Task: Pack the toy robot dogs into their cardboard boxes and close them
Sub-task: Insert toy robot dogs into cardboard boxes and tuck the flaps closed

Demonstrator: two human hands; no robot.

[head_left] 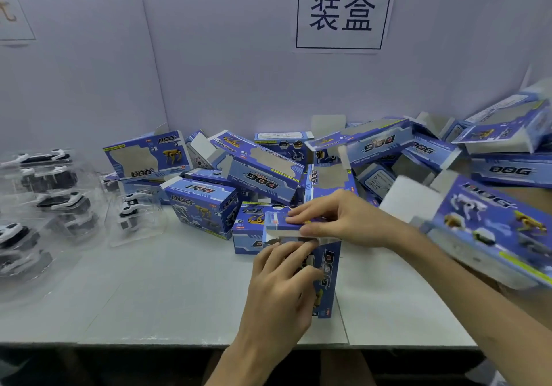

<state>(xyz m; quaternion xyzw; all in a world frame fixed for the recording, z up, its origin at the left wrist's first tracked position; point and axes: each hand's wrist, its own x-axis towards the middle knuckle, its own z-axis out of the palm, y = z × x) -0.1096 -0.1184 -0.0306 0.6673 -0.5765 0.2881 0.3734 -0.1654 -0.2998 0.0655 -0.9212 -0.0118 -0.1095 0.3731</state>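
A blue "DOG" cardboard box [328,278] stands on end on the table in front of me. My left hand [280,284] grips its near side, fingers curled over the open top edge. My right hand [337,221] pinches the box's top flap [280,222] and holds it roughly level over the opening. A bit of a dark and white toy shows inside the box under my left fingers. Toy robot dogs in clear plastic trays [44,200] lie at the far left.
Several blue boxes [263,170] lie heaped along the back wall and to the right, many with open flaps. One large box [490,230] leans at the right near my forearm. A paper sign [343,10] hangs on the wall. The table's front edge [179,344] runs below.
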